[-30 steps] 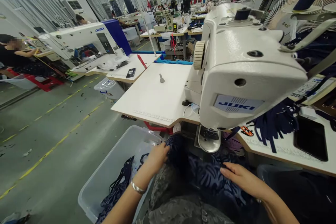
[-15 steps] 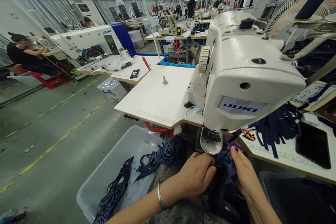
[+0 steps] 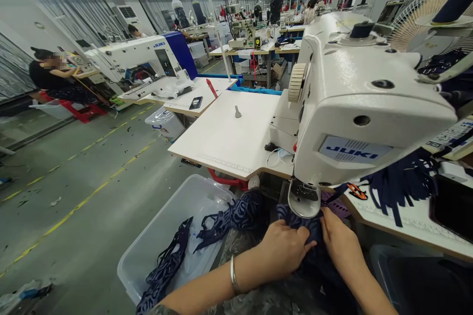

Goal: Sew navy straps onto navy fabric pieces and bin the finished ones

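Observation:
At the work end of the white JUKI sewing machine (image 3: 373, 113), my left hand (image 3: 284, 251) is closed on a navy lace garment (image 3: 313, 230), fingers curled into the cloth. My right hand (image 3: 340, 236) pinches the same cloth on the right side, its fingertips close to the clear round guard (image 3: 304, 201). The guard and my hands hide the needle and the stitching spot. Left of my hands lies a rounded, cup-like navy lace piece (image 3: 248, 210); its straps trail towards a tub. Dark cloth hangs below my hands over my lap.
A translucent plastic tub (image 3: 130, 262) with navy lace stands at lower left. The white tabletop (image 3: 218, 133) bears a small grey metal piece (image 3: 237, 112). Navy strips (image 3: 399, 182) and a dark phone (image 3: 453, 209) lie at right. Another person (image 3: 55, 76) sits far left.
The whole view has shifted slightly, so the scene sits further right. My left hand has drawn a little down, showing more lace beneath the guard. My right fingers have closed in beside the guard.

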Tool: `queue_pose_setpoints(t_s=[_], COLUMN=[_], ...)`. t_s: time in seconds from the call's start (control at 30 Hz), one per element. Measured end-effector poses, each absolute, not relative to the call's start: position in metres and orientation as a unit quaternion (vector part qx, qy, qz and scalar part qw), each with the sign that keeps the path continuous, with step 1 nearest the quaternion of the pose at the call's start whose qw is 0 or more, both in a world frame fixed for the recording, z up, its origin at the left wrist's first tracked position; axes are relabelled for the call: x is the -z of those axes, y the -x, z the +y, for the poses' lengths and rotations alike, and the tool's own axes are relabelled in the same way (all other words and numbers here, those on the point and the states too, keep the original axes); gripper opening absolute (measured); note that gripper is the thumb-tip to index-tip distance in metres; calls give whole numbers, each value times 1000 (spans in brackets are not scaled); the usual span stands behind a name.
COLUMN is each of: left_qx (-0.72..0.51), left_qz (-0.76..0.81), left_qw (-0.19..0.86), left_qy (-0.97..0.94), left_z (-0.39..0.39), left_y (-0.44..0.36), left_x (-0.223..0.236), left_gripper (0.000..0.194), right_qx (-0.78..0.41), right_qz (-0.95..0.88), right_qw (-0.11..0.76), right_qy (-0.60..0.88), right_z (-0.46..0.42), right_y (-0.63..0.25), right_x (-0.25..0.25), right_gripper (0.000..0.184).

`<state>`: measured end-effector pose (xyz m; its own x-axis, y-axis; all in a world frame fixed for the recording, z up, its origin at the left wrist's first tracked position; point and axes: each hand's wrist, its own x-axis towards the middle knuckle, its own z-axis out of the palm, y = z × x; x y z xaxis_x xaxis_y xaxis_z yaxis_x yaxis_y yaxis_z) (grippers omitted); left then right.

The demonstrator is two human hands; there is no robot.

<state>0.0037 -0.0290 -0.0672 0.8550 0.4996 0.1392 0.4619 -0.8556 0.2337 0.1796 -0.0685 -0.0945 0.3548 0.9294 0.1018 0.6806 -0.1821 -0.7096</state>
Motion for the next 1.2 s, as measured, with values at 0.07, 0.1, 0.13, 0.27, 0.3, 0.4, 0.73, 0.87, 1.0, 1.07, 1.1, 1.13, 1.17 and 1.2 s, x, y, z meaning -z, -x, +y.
queue_pose_setpoints(t_s=[0.07,0.1,0.13,0.27,0.3,0.4,0.73,0.87,1.0,1.07,1.1,1.13,1.17,1.2], left_qx=[-91,-83,-74,-30,-17,-7,-146,-244,-297,-271,-251,-232,-218,-211], left_qz=[252,245,230,129,116,149,221,331,274,193,167,158,161,171], left_qw=[85,77,71,43,40,79,412,238,110,72,61,57,54,52], left_qy=[-960,-963,-968,-990,-992,-986,-872,-880,-908,-940,-951,-958,-961,-961], left_z=[-29,-29,-28,-31,-33,-37,0,19,24,20,18,15,13,11], left_y=[-7,-8,-9,-8,-7,-3,24,20,16,15,16,15,15,15], left_x=[62,58,54,49,51,56,11,5,5,5,5,4,4,3], left_gripper=[30,29,26,19,21,18,40,29,24,27,28,30,31,32], right_qx=[-188,-207,-237,-268,-232,-125,-264,11,117,84,62,41,23,6], right_qz=[-507,-489,-471,-481,-507,-585,-770,-767,-738,-721,-711,-698,-683,-662], right_qw=[381,407,434,438,418,344,288,365,329,348,359,368,376,386], right_qy=[750,743,730,710,717,723,505,527,577,594,602,613,626,643], right_z=[-68,-69,-70,-78,-79,-80,-75,-64,-59,-61,-62,-64,-65,-66], right_y=[-181,-180,-179,-167,-164,-164,-171,-171,-172,-172,-172,-171,-170,-169], right_x=[87,83,80,85,89,96,9,20,31,35,37,39,42,44], right_gripper=[33,33,34,38,38,37,21,24,26,30,32,34,35,36])
